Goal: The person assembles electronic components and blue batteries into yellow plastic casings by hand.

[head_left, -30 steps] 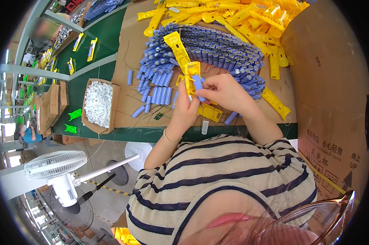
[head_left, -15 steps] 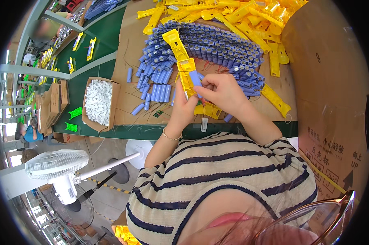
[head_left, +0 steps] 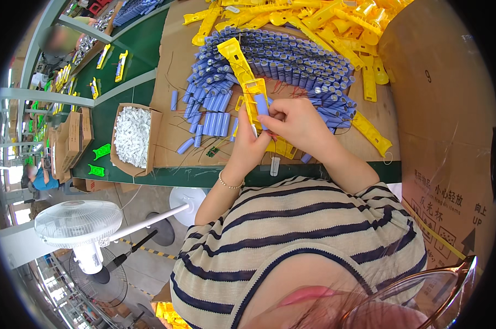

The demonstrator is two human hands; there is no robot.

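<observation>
My left hand (head_left: 249, 143) is closed round the lower part of a long yellow plastic housing (head_left: 237, 61), which it holds tilted above the bench. A blue cylindrical battery (head_left: 261, 105) sits in the lower half of that housing. My right hand (head_left: 298, 122) has its thumb and bent fingers on the battery's lower end, pinching it against the housing. Just under my hands lie another yellow housing (head_left: 283, 148) and a small white part (head_left: 274, 166) on a wire. A little green circuit board (head_left: 212, 152) rests to the left of my left wrist.
Rows of blue wired batteries (head_left: 297, 68) stand behind my hands, with loose ones (head_left: 216, 124) to the left. Yellow housings (head_left: 336, 22) are heaped at the back. A box of white parts (head_left: 131, 137) stands left; a tall cardboard wall (head_left: 440, 109) closes the right. A white fan (head_left: 78, 222) stands lower left.
The housing and battery have shifted very slightly in my hands, and my left fingers have moved a little to the right. Both hands keep their hold.
</observation>
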